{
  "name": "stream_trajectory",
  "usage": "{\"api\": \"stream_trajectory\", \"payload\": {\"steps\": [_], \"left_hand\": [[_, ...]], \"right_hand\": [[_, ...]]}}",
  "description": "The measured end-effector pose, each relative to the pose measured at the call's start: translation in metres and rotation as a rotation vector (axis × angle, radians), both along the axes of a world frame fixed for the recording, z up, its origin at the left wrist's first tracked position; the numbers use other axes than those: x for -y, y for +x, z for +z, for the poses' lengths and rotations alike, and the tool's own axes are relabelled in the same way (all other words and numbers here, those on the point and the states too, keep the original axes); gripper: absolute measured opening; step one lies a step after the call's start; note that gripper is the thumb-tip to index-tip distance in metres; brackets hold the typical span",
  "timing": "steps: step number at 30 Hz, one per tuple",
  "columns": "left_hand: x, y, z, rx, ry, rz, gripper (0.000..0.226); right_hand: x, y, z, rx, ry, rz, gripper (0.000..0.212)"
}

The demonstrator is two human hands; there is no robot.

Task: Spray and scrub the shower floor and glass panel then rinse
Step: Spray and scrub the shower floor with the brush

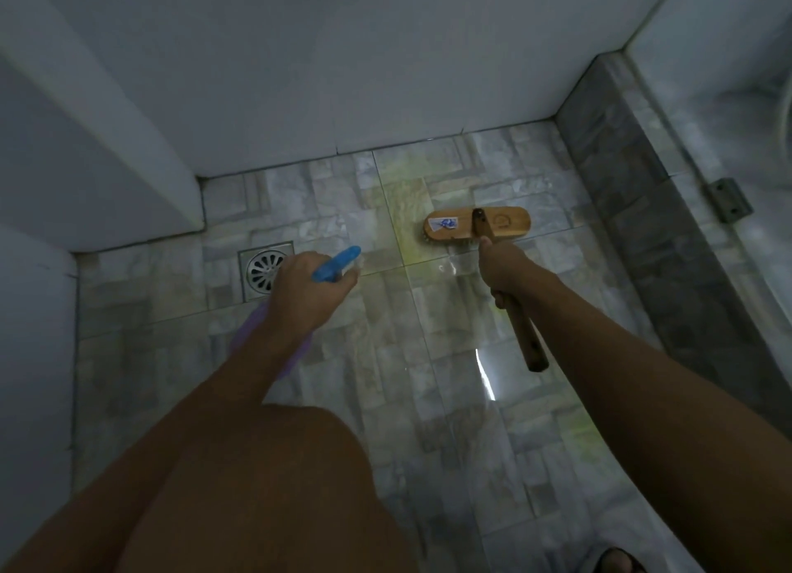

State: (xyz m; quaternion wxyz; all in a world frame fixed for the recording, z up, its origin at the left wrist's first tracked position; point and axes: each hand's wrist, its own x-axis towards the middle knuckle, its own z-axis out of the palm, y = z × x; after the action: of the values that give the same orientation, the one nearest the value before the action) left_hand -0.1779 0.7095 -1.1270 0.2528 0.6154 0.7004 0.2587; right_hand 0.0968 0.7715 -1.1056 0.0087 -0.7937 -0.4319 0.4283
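My left hand point(309, 288) grips a spray bottle point(336, 264) with a blue nozzle head and a purple body, the nozzle pointing toward the wet tiled shower floor point(377, 358). My right hand point(503, 268) holds the wooden handle of a scrub brush point(476, 226). The brush's wooden head rests bristles-down on the floor near the back wall, on a yellowish wet patch. At the right, the glass panel point(728, 114) rises from a raised tiled curb.
A round metal floor drain point(266, 269) sits just left of my left hand. White walls close the back and left. A metal hinge bracket point(728, 199) sits on the grey curb point(643, 212) at right. My knee fills the lower middle, a sandalled foot at bottom right.
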Motion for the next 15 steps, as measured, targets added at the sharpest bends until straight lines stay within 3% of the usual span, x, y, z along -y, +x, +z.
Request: {"api": "stream_trajectory", "payload": {"steps": [5, 9, 12, 15], "left_hand": [[-0.004, -0.007, -0.005, 0.018, -0.041, -0.065, 0.043], [-0.001, -0.003, -0.001, 0.020, -0.004, -0.062, 0.051], [-0.006, -0.010, 0.003, 0.104, 0.028, 0.040, 0.042], [-0.019, -0.033, 0.007, 0.186, 0.209, 0.196, 0.042]], "right_hand": [[0.006, -0.011, -0.001, 0.023, 0.004, 0.045, 0.059], [0.009, -0.012, 0.002, 0.036, 0.002, 0.048, 0.060], [0.020, -0.016, 0.008, 0.012, -0.004, 0.078, 0.056], [0.053, -0.024, 0.008, -0.002, -0.068, 0.115, 0.050]]}}
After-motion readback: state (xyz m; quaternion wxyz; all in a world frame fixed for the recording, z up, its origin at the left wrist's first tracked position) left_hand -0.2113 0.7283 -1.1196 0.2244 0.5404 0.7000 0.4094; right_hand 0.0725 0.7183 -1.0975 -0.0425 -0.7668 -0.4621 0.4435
